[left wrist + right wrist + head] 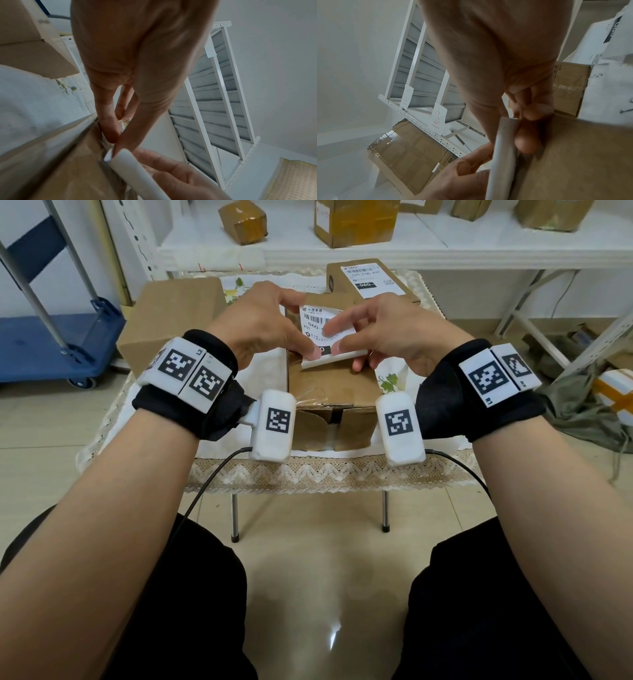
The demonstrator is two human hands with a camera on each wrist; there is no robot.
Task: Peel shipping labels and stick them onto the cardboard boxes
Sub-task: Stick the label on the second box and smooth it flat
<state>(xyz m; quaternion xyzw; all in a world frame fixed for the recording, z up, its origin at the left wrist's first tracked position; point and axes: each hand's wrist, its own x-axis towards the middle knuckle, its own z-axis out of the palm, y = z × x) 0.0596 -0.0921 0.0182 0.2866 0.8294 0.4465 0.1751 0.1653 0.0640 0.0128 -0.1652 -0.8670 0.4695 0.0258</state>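
Note:
A brown cardboard box (329, 392) stands in the middle of the small table. Over its top lies a white shipping label (317, 318) with a barcode, its near edge curled up (329, 360). My left hand (294, 337) pinches the label's left side, thumb on the near corner and fingers at the far corner. My right hand (346, 335) holds the right side, index finger on the printed face, thumb at the near edge, other fingers under the curl. The left wrist view shows the rolled edge (130, 162) against the box (60, 169). The right wrist view shows that curl (503, 155) above the box top (582, 155).
A plain box (171, 320) sits at the table's left, and a labelled box (370, 280) at the back right. A white shelf (342, 251) behind carries several taped boxes. A blue cart (58, 344) stands left; bags (582, 412) lie on the floor right. Lace cloth (308, 474) covers the table.

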